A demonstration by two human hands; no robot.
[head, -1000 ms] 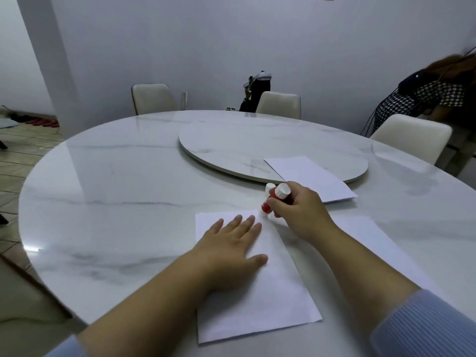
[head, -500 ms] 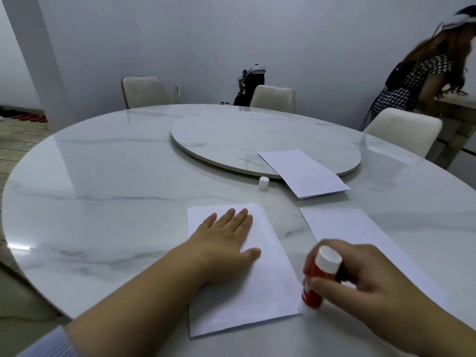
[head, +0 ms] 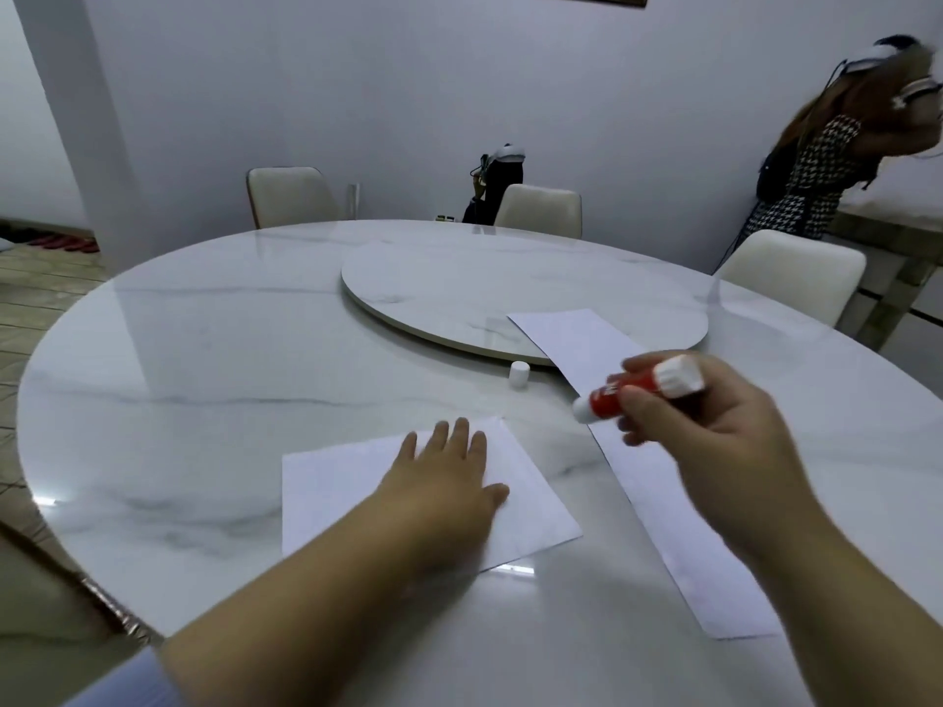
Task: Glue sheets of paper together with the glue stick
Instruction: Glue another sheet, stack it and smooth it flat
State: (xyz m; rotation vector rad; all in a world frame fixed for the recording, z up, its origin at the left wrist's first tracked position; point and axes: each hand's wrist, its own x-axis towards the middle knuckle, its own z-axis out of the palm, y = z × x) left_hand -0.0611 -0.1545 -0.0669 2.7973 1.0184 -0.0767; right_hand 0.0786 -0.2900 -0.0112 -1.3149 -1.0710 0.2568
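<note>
My left hand (head: 444, 482) lies flat with straight fingers on a white sheet of paper (head: 530, 507) near the table's front edge. My right hand (head: 714, 441) grips a red glue stick (head: 627, 392) in the air, tilted nearly level, its white open end pointing left and down. Under that hand lies a second white sheet (head: 678, 543). A third sheet (head: 571, 334) rests half on the turntable, half hanging over its rim. The glue stick's white cap (head: 518, 375) stands on the table just in front of the turntable.
The round marble table (head: 204, 380) carries a marble turntable (head: 459, 283) at its middle. Cream chairs (head: 796, 273) stand around the far side. A person in a checked top (head: 811, 165) leans at a counter at the right. A dark bag (head: 492, 186) sits behind a chair.
My right hand has lifted the glue stick from the sheet's lower right corner up and to the right, turning it nearly level. My left hand stays on the sheet. The view has shifted.
</note>
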